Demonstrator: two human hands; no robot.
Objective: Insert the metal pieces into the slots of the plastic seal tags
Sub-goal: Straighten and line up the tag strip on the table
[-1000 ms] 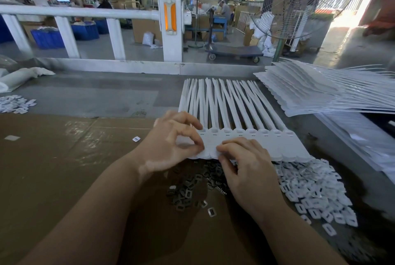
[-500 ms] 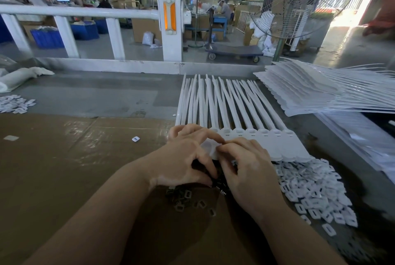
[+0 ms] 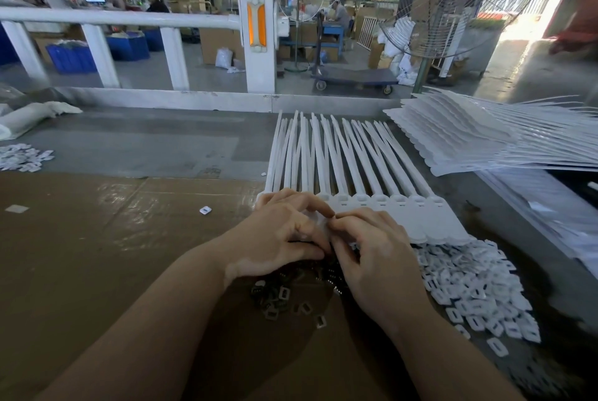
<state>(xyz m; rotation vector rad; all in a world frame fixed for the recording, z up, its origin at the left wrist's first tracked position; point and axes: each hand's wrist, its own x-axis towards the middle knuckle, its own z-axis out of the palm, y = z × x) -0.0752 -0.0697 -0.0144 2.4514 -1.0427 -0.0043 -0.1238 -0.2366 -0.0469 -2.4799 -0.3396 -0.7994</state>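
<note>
A strip of joined white plastic seal tags point(image 3: 401, 209) lies on the table, straps pointing away from me. My left hand point(image 3: 281, 239) covers the strip's left heads, fingers curled over the top and thumb at the near edge. My right hand point(image 3: 375, 258) is beside it, its index fingertip meeting the left index on a tag head and its thumb curled at the strip's near edge. Any metal piece between the fingers is hidden. A pile of dark metal pieces point(image 3: 280, 298) lies just below both hands.
A heap of small white plastic pieces point(image 3: 475, 294) spreads at the right. Stacked tag sheets point(image 3: 469, 138) lie at the back right. Brown cardboard point(image 3: 97, 255) covers the table's near left. A white railing point(image 3: 129, 19) and a floor fan point(image 3: 446, 12) stand beyond the table.
My left hand has slid right from the strip's left end and now meets the right hand over the tag heads. The right hand has barely moved.
</note>
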